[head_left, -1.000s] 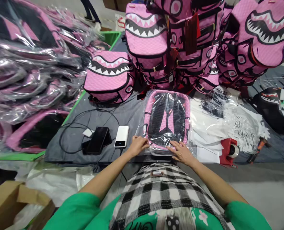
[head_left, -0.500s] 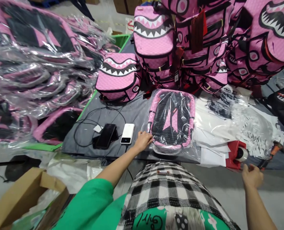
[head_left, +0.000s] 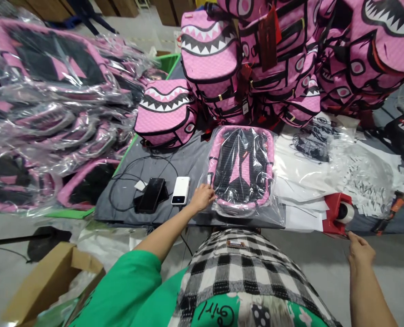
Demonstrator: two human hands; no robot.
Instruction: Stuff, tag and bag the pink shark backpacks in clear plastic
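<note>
A pink and black backpack [head_left: 241, 165] lies in front of me inside a clear plastic bag [head_left: 276, 213], its padded back facing up. My left hand [head_left: 202, 198] is at the bag's lower left edge, fingers curled closed on the plastic. Off to the right stands a red tape dispenser [head_left: 334, 213] holding a roll of tape [head_left: 345, 212]. My right hand [head_left: 361, 250] is just beyond the dispenser's near corner, thumb and fingers pinched together. Whatever lies between those fingertips is too small to make out.
Pink shark-mouth backpacks [head_left: 208, 50] stand along the back. Bagged backpacks [head_left: 55, 68] are piled at left. A black phone [head_left: 150, 195], a white power bank [head_left: 181, 190] and cables lie left of my work. White paper slips [head_left: 365, 181] and an orange-handled hammer [head_left: 389, 215] are at right.
The view has shifted slightly. My right hand has moved a little closer below the tape dispenser's corner, still pinched. My left hand stays at the plastic bag's edge.
</note>
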